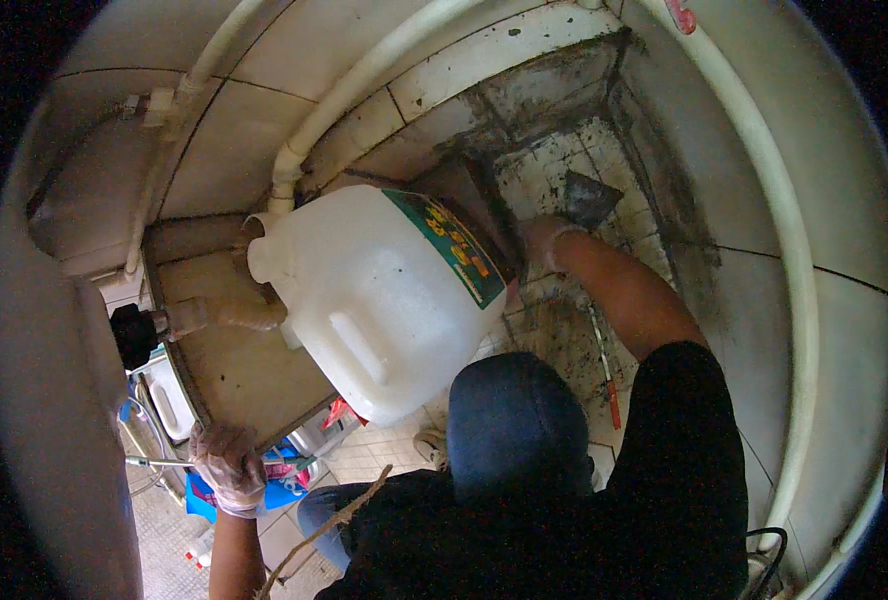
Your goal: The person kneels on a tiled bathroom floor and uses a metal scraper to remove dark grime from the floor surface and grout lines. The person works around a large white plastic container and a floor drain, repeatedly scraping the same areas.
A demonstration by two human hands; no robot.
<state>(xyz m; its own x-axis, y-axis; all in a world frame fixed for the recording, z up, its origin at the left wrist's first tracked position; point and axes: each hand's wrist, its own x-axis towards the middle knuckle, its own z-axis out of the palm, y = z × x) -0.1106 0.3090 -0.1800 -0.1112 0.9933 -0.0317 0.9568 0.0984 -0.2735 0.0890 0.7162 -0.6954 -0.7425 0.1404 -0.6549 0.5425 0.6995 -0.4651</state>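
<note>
A large white plastic jug (384, 300) with a green label lies tilted in front of me, partly over a shallow tan tray (254, 375). My left hand (229, 468), in a clear glove, is closed on the near left corner of the tray's rim. A thin metal rod (159, 461) runs leftward from beside that hand; I cannot see whether the hand touches it. My right hand (547, 245), gloved too, reaches down beyond the jug's right side. Its fingers are mostly hidden there, by a dark surface.
A dark triangular flat piece (591, 198) lies on the dirty tiled floor (554, 165) of the corner. Nearer is a thin stick with a red end (614, 405). Pale pipes (339, 100) run along the walls. A dark tap-like knob (136, 335) juts out at left.
</note>
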